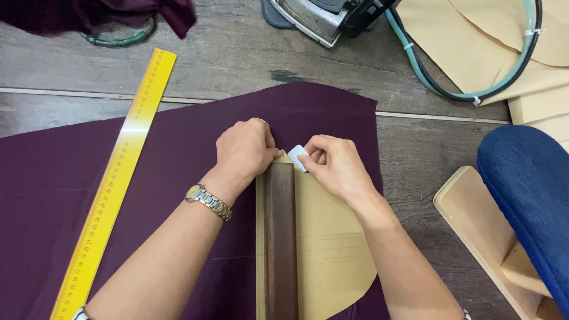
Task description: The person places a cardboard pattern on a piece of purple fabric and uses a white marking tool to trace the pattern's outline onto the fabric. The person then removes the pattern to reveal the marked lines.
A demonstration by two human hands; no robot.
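Note:
A dark purple fabric (178,154) lies spread on a grey wooden table. On it rests a tan paper pattern piece (335,237), with a dark brown wooden bar (280,237) lying lengthwise on the pattern. My left hand (244,149), a metal watch on its wrist, presses down at the top end of the pattern beside the bar. My right hand (332,166) pinches a small pale blue-white piece of tailor's chalk (297,157) at the pattern's top edge, right next to my left hand.
A long yellow ruler (112,184) lies diagonally on the fabric at left. An iron (317,18) with a teal and black hose (450,89) sits at the back. More tan pattern paper (474,47) is at back right. A blue padded pressing board on a wooden stand (521,201) is at right.

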